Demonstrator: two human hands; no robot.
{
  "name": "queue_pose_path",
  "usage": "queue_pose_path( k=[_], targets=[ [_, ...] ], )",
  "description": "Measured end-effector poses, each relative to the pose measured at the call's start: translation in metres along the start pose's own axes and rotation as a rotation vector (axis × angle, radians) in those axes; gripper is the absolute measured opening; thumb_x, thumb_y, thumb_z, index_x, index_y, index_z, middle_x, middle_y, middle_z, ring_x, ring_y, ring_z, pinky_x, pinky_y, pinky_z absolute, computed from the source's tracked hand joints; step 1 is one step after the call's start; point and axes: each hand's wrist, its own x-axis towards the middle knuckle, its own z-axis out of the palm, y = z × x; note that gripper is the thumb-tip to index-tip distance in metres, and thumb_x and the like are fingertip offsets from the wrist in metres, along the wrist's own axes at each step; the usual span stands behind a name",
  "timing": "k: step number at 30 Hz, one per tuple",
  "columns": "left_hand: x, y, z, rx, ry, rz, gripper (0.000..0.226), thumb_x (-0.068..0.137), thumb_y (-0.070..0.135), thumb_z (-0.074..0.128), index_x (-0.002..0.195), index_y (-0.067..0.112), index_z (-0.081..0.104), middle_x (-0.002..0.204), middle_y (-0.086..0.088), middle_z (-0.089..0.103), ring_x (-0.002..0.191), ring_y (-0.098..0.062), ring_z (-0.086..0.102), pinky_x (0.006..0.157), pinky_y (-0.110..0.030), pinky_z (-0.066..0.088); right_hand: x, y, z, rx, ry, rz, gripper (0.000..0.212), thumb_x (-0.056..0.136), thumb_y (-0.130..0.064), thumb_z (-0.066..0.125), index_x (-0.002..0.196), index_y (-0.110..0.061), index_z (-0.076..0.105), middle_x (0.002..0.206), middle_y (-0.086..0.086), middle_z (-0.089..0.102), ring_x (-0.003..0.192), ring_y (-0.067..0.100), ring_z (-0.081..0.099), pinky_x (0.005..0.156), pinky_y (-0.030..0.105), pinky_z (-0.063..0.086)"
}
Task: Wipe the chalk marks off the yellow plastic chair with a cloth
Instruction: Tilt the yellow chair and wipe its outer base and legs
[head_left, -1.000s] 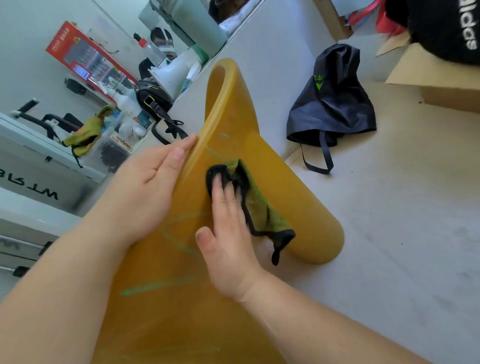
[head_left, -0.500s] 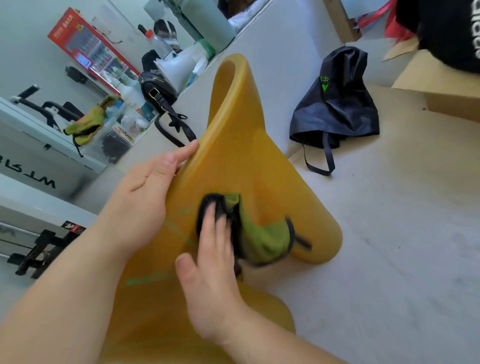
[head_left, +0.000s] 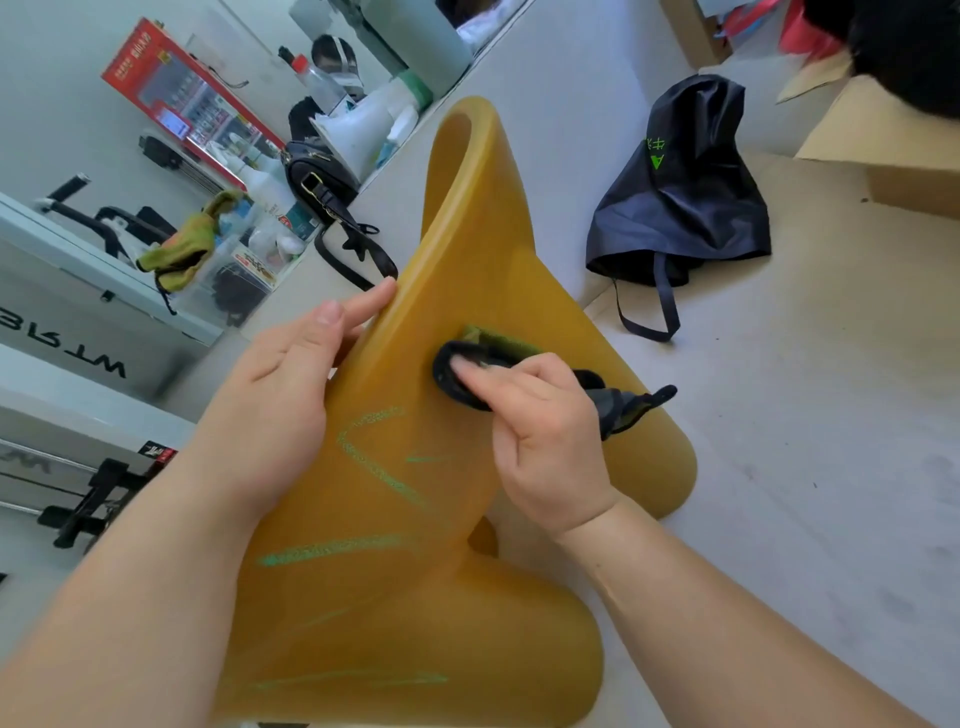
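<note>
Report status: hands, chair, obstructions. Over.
Left hand flat on yellow chair edge. Right hand grips cloth, pressing it on chair. Green chalk marks unwiped below cloth. Nothing blocking.

The yellow plastic chair (head_left: 467, 234) lies on its side on the floor, the left hand (head_left: 280, 395) resting flat against its edge. The right hand (head_left: 540, 431) grips a green, black-edged cloth (head_left: 498, 343) and presses it to the chair. Green chalk marks (head_left: 332, 551) streak the plastic below, and a black bag (head_left: 680, 208) lies nearby.

left grip (head_left: 280, 395) flat, right grip (head_left: 545, 436) curled, pinching cloth (head_left: 501, 344)
</note>
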Motion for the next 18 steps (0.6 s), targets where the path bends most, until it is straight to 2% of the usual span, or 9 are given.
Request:
queue_pose_path(
  k=[2, 3, 6, 9, 11, 13, 15, 17, 18],
  targets=[
    [0.000, 0.000, 0.000, 0.001, -0.004, -0.002, 0.043, 0.104, 0.049, 0.021, 0.123, 0.059, 0.059, 0.101, 0.043, 0.060, 0.091, 0.020, 0.057, 0.081, -0.016, 0.039, 0.004, 0.000, -0.004, 0.119, -0.048, 0.056, 0.048, 0.092, -0.002, 0.043, 0.137, -0.003, 0.061, 0.129, 0.007, 0.069, 0.116, 0.022, 0.064, 0.105, 0.034, 0.050],
    [-0.001, 0.000, 0.000, 0.001, -0.007, 0.000, 0.043, 0.104, 0.049, 0.021, 0.124, 0.058, 0.058, 0.100, 0.045, 0.059, 0.091, 0.021, 0.057, 0.078, -0.013, 0.038, 0.006, 0.000, -0.005, 0.153, -0.056, 0.080, 0.048, 0.093, -0.004, 0.042, 0.138, 0.000, 0.059, 0.132, 0.009, 0.067, 0.121, 0.019, 0.062, 0.108, 0.029, 0.047],
    [-0.001, 0.000, 0.000, 0.007, -0.016, 0.009, 0.042, 0.100, 0.054, 0.023, 0.124, 0.061, 0.056, 0.106, 0.044, 0.059, 0.097, 0.022, 0.055, 0.080, -0.010, 0.037, 0.010, 0.000, 0.001, 0.158, -0.045, 0.094, 0.038, 0.099, 0.000, 0.050, 0.135, 0.002, 0.061, 0.125, 0.012, 0.065, 0.110, 0.015, 0.062, 0.097, 0.023, 0.051],
    [0.000, -0.002, -0.001, -0.017, -0.029, 0.017, 0.045, 0.089, 0.062, 0.027, 0.123, 0.064, 0.055, 0.114, 0.037, 0.061, 0.106, 0.015, 0.056, 0.087, -0.015, 0.041, 0.019, 0.003, 0.012, 0.009, 0.010, 0.041, 0.037, 0.097, -0.011, 0.065, 0.132, -0.001, 0.065, 0.113, 0.011, 0.063, 0.093, 0.019, 0.059, 0.081, 0.036, 0.054],
    [0.001, -0.001, 0.000, -0.028, -0.030, 0.030, 0.046, 0.087, 0.062, 0.029, 0.123, 0.061, 0.057, 0.113, 0.038, 0.061, 0.103, 0.015, 0.058, 0.082, -0.011, 0.041, 0.028, 0.007, 0.019, -0.109, 0.082, 0.019, 0.041, 0.097, -0.019, 0.063, 0.135, -0.003, 0.063, 0.118, 0.014, 0.062, 0.105, 0.030, 0.058, 0.090, 0.047, 0.049],
    [0.002, 0.000, 0.000, -0.047, -0.029, 0.038, 0.046, 0.087, 0.059, 0.031, 0.124, 0.057, 0.058, 0.112, 0.038, 0.062, 0.102, 0.014, 0.060, 0.076, -0.006, 0.044, 0.040, 0.003, 0.029, -0.067, 0.071, 0.088, 0.049, 0.102, -0.021, 0.051, 0.147, -0.003, 0.050, 0.144, 0.017, 0.052, 0.134, 0.035, 0.048, 0.109, 0.056, 0.038],
    [0.002, 0.000, 0.000, -0.042, -0.025, 0.051, 0.042, 0.092, 0.055, 0.033, 0.125, 0.055, 0.059, 0.112, 0.038, 0.062, 0.103, 0.015, 0.059, 0.073, 0.001, 0.043, 0.057, -0.004, 0.037, 0.063, 0.016, 0.220, 0.057, 0.105, -0.026, 0.035, 0.158, -0.007, 0.028, 0.166, 0.012, 0.025, 0.155, 0.028, 0.020, 0.124, 0.057, 0.013],
    [0.002, -0.001, 0.001, -0.030, -0.019, 0.058, 0.038, 0.098, 0.049, 0.034, 0.126, 0.053, 0.059, 0.115, 0.037, 0.063, 0.105, 0.015, 0.058, 0.074, 0.001, 0.043, 0.078, -0.007, 0.043, 0.124, 0.022, 0.336, 0.063, 0.105, -0.036, 0.023, 0.162, -0.013, 0.013, 0.171, 0.004, 0.007, 0.158, 0.021, -0.002, 0.126, 0.051, -0.009],
    [0.002, -0.001, 0.001, -0.027, -0.018, 0.063, 0.037, 0.099, 0.046, 0.035, 0.127, 0.052, 0.059, 0.115, 0.037, 0.062, 0.106, 0.016, 0.057, 0.076, 0.001, 0.043, 0.085, -0.006, 0.045, 0.136, 0.042, 0.373, 0.064, 0.105, -0.041, 0.020, 0.162, -0.014, 0.010, 0.172, 0.002, 0.003, 0.158, 0.020, -0.008, 0.125, 0.048, -0.014]
  ],
)
